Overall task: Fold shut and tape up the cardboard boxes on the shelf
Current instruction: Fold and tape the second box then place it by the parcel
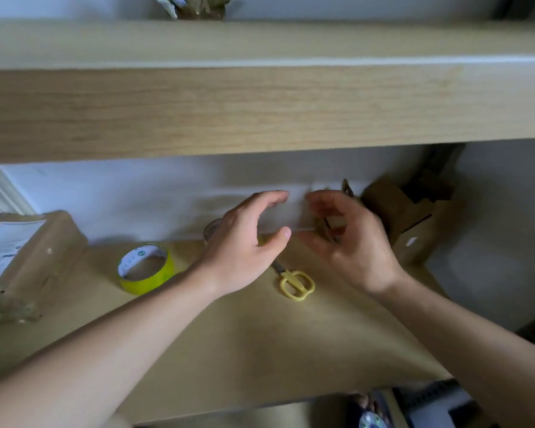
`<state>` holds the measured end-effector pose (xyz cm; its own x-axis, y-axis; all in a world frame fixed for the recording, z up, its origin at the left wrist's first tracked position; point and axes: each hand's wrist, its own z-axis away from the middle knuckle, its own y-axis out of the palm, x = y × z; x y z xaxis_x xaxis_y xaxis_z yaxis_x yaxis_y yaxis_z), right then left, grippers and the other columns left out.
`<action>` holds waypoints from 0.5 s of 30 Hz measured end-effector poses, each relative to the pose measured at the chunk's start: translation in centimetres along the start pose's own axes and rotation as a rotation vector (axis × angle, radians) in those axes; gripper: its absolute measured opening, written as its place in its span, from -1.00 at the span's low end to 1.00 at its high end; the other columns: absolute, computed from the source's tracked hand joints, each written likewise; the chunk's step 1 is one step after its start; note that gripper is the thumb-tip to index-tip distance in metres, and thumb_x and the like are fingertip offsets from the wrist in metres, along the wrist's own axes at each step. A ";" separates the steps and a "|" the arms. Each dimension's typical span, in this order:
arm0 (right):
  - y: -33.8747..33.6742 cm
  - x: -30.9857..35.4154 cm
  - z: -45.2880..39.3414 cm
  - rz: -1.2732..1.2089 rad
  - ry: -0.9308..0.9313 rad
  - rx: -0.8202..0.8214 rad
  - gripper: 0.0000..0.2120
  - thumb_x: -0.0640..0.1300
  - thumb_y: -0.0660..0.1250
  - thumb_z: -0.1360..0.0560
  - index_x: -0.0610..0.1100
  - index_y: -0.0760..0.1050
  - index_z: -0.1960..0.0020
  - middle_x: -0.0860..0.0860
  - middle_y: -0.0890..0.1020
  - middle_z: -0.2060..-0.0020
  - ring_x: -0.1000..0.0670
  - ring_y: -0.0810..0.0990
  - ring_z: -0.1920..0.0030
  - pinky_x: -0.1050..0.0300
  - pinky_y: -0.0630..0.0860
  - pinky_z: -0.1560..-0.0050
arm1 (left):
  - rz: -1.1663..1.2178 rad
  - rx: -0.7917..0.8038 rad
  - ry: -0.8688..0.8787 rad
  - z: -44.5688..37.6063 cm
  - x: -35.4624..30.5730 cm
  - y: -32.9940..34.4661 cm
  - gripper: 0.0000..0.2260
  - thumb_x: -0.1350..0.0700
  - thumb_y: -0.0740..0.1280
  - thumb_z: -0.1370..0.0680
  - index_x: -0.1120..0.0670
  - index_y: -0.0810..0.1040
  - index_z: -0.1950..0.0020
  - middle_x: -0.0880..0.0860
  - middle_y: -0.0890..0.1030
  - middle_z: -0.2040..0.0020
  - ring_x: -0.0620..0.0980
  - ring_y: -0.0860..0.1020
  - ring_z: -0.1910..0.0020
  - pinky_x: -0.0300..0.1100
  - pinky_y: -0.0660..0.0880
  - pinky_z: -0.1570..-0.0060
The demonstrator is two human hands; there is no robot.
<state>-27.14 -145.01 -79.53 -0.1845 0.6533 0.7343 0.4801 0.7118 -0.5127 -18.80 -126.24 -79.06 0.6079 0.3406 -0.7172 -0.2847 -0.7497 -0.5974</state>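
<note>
I see both arms reaching over the shelf [244, 350], a pale wooden board with a second board [260, 97] above it. My left hand [244, 245] hangs over the middle of the shelf with fingers relaxed and spread, thumb apart from the rest, holding nothing. My right hand [349, 239] is just beside it, fingers loosely curved toward the left hand; something small and brown shows at its fingertips, but the blur keeps me from telling whether it grips that or merely hovers in front of it. The two hands are near each other and not touching. An open box [414, 217] stands at the back right of the shelf against the wall, flaps up, just beyond the right hand; I cannot tell if the hand touches it. A second box [28, 261], closed and bearing a white label, sits at the left edge of the shelf, well apart from both hands. A yellow tape roll [147, 268] lies on the shelf between that box and the left hand. Yellow-handled scissors [295, 282] lie below and between the hands, blades partly hidden under the left one. A second roll [211, 230] peeks out behind the left hand.
</note>
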 end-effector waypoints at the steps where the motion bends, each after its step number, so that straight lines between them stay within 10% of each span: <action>1: -0.5 -0.5 0.0 0.028 0.003 -0.023 -0.49 -0.07 0.58 -0.43 -0.05 0.55 -0.34 0.11 0.65 -0.16 0.19 0.60 -0.13 0.35 0.54 -0.13 | 0.000 0.015 0.006 -0.6 -0.3 0.6 -0.57 -0.01 0.40 -0.57 -0.07 0.50 -0.44 -0.24 0.55 -0.38 -0.31 0.46 -0.38 -0.11 0.43 -0.39; 15: -4.6 -7.2 -1.7 0.609 0.092 -0.089 -0.70 -0.09 0.48 -0.47 -0.04 0.60 -0.19 -0.03 0.64 -0.04 -0.09 0.65 -0.01 0.00 0.60 0.09 | -0.166 0.048 -0.255 -5.8 -2.2 10.9 -0.73 -0.10 0.41 -0.57 0.00 0.37 0.07 -0.07 0.51 0.23 -0.04 0.49 0.26 -0.15 0.32 0.38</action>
<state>-26.50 -153.44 -81.73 0.2182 0.9075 0.3591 0.5461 0.1914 -0.8156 -18.91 -138.45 -81.86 0.4455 0.5923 -0.6714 -0.2354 -0.6460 -0.7261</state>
